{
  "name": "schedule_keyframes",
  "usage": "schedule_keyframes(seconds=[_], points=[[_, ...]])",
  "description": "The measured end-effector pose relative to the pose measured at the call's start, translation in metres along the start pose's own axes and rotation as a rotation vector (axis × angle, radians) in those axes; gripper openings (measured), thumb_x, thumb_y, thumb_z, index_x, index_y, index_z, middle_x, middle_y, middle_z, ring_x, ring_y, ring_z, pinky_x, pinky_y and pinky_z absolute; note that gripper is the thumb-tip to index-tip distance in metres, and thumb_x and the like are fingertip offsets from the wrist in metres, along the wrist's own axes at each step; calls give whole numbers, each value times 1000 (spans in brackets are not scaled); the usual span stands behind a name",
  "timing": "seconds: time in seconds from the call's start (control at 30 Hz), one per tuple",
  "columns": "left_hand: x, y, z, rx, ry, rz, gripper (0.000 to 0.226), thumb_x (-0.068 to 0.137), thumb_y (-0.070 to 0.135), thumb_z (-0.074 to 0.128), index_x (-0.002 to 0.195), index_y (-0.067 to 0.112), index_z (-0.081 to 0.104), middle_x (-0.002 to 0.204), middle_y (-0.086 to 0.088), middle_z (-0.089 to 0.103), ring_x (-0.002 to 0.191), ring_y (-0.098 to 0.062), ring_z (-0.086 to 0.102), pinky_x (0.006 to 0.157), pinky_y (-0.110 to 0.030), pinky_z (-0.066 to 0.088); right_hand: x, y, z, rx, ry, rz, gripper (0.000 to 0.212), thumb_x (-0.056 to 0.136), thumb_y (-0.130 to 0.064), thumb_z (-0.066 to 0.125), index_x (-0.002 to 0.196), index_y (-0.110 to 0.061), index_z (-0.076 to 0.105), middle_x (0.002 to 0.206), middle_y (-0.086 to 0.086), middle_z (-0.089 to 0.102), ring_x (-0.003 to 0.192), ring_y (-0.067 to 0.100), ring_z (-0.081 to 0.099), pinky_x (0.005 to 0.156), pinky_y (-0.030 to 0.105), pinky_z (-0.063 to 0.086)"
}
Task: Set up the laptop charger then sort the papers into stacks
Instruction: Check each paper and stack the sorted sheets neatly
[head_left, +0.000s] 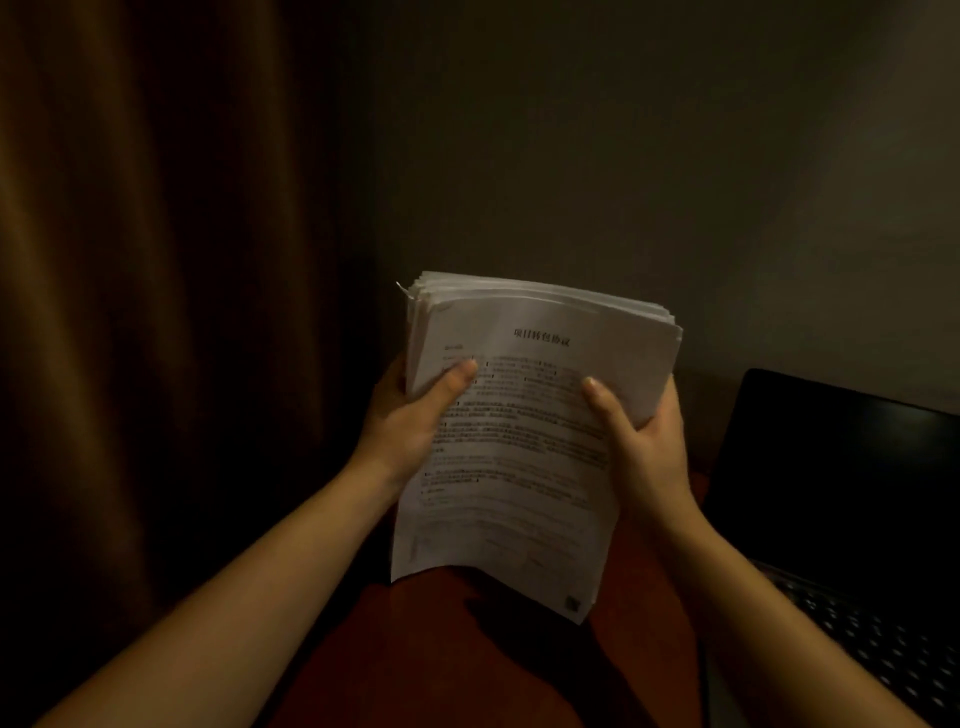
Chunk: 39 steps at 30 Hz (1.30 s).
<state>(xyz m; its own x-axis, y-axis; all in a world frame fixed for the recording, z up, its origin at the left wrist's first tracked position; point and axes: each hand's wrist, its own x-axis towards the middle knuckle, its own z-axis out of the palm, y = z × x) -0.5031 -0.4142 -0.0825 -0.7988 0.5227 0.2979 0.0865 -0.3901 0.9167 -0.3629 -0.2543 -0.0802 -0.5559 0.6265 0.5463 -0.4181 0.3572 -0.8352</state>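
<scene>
At the bottom centre, nearest me, the reddish tabletop (415, 675) lies under the raised forearms. Above it, mid-frame, the papers (519, 457) are held off the surface as one thick stack, tilted toward the person, I'd guess so the top sheet can be read before sorting. The left grip (410, 421) pinches the stack's left edge, thumb on the printed face. The right grip (644, 447) pinches the right edge the same way. At lower right stands the open laptop (831, 467), screen dark; no charger shows. Behind are a curtain (130, 260) on the left and a plain wall (623, 156).
</scene>
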Motion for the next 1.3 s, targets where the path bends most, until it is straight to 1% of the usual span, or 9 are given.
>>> schedule_keyframes(seconds=[0.2,0.47,0.53,0.63,0.73,0.83,0.97,1.17,1.3], points=[[-10,-32,-6,23,56,-143,48,68,32,82,112,17,71,103,-2,77,94,-18,74,77,-34,62,-29,34,-3,-79,-40,82,44,81,-27,79,119,-23,58,112,-9,72,103,11,71,78,32,62],[-10,-30,-7,28,92,-240,43,77,32,81,112,8,71,104,-9,77,94,-23,75,80,-40,62,-10,18,-7,-249,-110,65,37,80,-29,84,112,-22,66,107,-5,74,95,11,73,74,36,64],[-8,-16,-12,133,118,-186,65,73,37,83,130,14,61,119,-7,72,107,-25,70,86,-39,58,-1,2,-10,-292,-172,70,36,79,-29,85,109,-23,67,105,-4,75,92,12,74,74,39,64],[10,30,-26,492,317,89,108,73,41,85,157,37,16,157,4,33,140,-21,38,103,-43,41,20,-31,-20,-411,-307,16,39,77,-28,87,111,-22,68,104,-5,76,90,10,75,72,38,64],[23,76,-31,839,86,234,123,63,51,89,154,52,5,161,14,21,147,-11,20,115,-46,26,35,-65,-23,-659,-474,-73,38,75,-33,88,107,-30,68,98,-13,73,87,0,71,69,27,60],[20,86,-26,722,-316,109,107,68,29,90,151,43,24,133,21,52,114,20,48,97,-13,42,39,-90,-6,-1027,-658,-141,31,77,-44,84,88,-43,55,84,-20,65,74,-4,65,57,14,44],[6,39,-38,434,-320,-50,45,73,21,82,116,21,68,103,-2,75,100,-17,72,76,-30,61,35,-91,18,-1329,-842,-207,34,82,-52,77,89,-42,45,81,-18,58,68,-3,53,54,17,32],[-11,-8,-60,119,-117,-132,65,49,30,98,106,13,72,101,-11,76,98,-32,72,71,-38,62,48,-75,8,-1334,-804,15,34,81,-53,77,103,-39,55,94,-14,62,80,5,60,60,25,44],[-4,-9,-75,139,-103,-92,82,29,45,97,102,17,72,95,-6,77,88,-24,74,61,-33,61,47,-64,-44,-938,-640,155,34,79,-46,81,106,-33,64,102,-12,67,89,5,68,66,17,52]])
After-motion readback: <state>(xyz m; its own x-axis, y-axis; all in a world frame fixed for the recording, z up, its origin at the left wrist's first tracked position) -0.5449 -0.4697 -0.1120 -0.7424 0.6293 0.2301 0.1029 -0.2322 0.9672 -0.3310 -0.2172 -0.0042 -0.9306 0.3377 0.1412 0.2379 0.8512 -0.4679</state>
